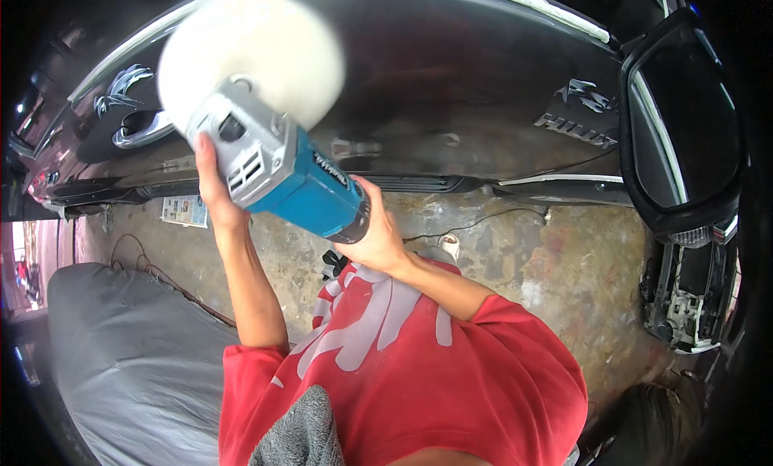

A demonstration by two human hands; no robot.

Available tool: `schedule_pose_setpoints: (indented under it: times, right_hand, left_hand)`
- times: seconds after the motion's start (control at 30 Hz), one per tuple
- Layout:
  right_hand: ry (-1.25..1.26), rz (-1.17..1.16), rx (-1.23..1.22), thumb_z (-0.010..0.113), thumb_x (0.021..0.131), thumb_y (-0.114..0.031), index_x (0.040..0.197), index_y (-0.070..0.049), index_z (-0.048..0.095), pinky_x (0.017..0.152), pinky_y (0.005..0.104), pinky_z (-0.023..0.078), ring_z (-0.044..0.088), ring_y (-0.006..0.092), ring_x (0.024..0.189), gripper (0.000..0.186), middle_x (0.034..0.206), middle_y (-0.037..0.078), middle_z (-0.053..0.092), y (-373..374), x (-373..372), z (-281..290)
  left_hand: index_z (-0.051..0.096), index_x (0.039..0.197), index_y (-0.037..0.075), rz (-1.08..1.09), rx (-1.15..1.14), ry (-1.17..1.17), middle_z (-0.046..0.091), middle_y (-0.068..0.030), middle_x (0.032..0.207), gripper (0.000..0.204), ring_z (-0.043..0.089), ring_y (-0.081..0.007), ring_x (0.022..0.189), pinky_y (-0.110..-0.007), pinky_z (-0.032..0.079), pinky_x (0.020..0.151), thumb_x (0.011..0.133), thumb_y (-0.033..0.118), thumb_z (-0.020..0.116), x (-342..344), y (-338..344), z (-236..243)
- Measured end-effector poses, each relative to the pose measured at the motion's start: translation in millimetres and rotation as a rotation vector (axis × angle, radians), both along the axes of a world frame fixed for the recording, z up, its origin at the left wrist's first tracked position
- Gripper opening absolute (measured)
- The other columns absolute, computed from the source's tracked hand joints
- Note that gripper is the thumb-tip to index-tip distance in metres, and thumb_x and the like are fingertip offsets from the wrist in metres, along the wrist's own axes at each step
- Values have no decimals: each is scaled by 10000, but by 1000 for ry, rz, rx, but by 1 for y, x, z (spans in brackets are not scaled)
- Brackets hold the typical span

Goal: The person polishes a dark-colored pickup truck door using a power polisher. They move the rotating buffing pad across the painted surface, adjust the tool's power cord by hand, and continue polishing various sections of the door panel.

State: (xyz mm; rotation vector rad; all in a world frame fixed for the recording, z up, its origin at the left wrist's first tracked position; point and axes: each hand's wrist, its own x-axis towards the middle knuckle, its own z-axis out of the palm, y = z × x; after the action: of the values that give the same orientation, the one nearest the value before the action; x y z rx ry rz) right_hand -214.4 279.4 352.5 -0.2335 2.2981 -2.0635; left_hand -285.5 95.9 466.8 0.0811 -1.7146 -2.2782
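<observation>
At far left, a grey cover sheet [133,361] drapes over a bulky form. Above it, a chrome door handle [145,134] is mounted on the dark car body [459,79], which spans the upper view. A printed paper sheet [185,211] lies on the floor [515,265]. The left hand [216,190] supports the silver head of the polisher [302,188], one digit along its left side (the other fingers are hidden). The round white pad [254,55] is positioned in front of the car body; its outline is blurred, and contact with the panel cannot be determined. The polisher's blue housing slopes down to the right hand [377,236], which is closed around the dark rear end. A grey towel [302,434] lies against the red shirt [435,377], below the hands. Farther right, a thin cable [491,216] crosses the floor. At far right, a black side mirror [688,120] projects from the car.
</observation>
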Motion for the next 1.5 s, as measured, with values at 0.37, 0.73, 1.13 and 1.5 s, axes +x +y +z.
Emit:
schedule_pose_setpoints:
  times: [0.37, 0.73, 1.13, 1.5]
  right_hand:
    - [-59, 43, 282, 773, 592, -130, 1339, -113, 297, 876, 384, 476, 595, 326, 1026, 886, 1129, 179, 585, 96, 15, -62]
    - [73, -239, -70, 790, 580, -72, 1308, -31, 288, 951, 349, 392, 485, 213, 1097, 885, 1161, 124, 485, 139, 38, -72]
    - [21, -8, -103, 762, 597, -153, 1330, -134, 324, 855, 378, 476, 595, 321, 1023, 854, 1113, 149, 589, 97, 20, -47]
    - [86, -216, -238, 763, 581, -144, 1326, -110, 266, 888, 392, 450, 566, 353, 1057, 896, 1124, 175, 554, 116, 22, -60]
  left_hand:
    - [452, 1266, -10, 5, 67, -17, 535, -126, 1200, 552, 516, -240, 1106, -362, 413, 944, 960, 443, 373, 41, 62, -136]
    - [624, 1042, -7, 369, -1201, 994, 643, -123, 1018, 259, 620, -215, 948, -309, 510, 775, 865, 147, 516, 82, 42, 184]
    - [598, 1081, 8, 20, -1297, 1080, 623, -123, 1049, 307, 599, -217, 979, -325, 494, 800, 881, 211, 483, 71, 150, 167]
    - [573, 1117, 22, -122, -1239, 1063, 605, -123, 1077, 352, 580, -219, 1007, -339, 479, 823, 897, 269, 453, 61, 170, 153]
